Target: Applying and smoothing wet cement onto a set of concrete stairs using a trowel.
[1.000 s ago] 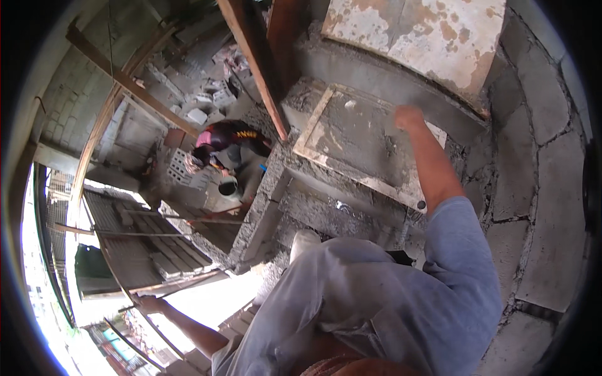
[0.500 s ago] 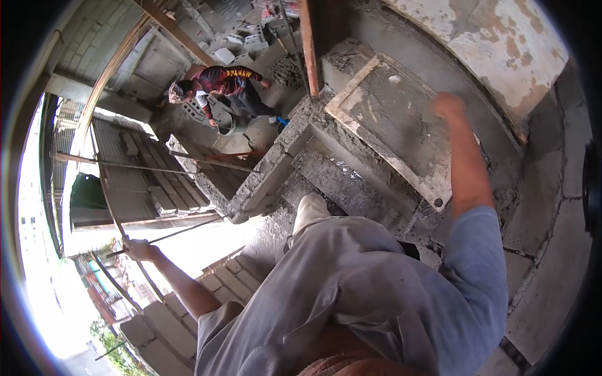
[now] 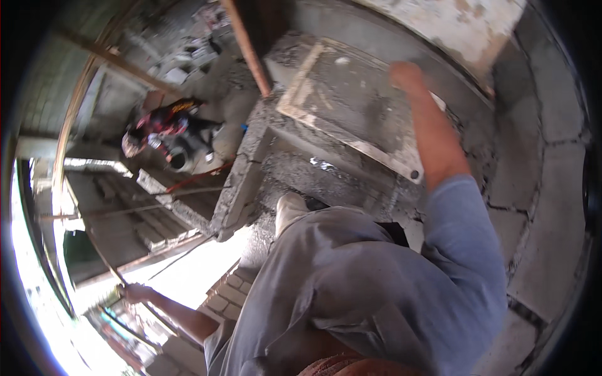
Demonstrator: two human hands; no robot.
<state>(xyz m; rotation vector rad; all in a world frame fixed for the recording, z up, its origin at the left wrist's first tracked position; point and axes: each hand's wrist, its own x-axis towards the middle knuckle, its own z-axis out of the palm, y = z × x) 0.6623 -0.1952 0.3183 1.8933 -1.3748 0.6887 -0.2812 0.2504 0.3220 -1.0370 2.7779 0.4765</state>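
My left hand (image 3: 133, 292) is closed around a thin, slightly bent pole (image 3: 103, 254) at the lower left, where a dark rod also meets it. My right arm reaches forward over a shallow, mortar-smeared board with a pale raised rim (image 3: 351, 143). Above the board's far right side, my right hand (image 3: 406, 75) is curled into a fist. Its fingers face away, so whatever it holds, if anything, is hidden. Wet grey mortar (image 3: 370, 103) coats the board's surface, with a small pale lump near its far edge.
A rough concrete block wall (image 3: 241, 178) forms a corner left of the board. A wooden post (image 3: 248, 47) rises beyond it. On a lower level, a co-worker (image 3: 166, 125) bends over a bucket (image 3: 180, 159). A bright drop (image 3: 188, 266) opens at left; block walling (image 3: 539, 207) stands at right.
The whole view has shifted, moving the board left and up in the picture. My right hand has slid slightly across the board's far side. The co-worker bends lower. My left hand keeps its grip.
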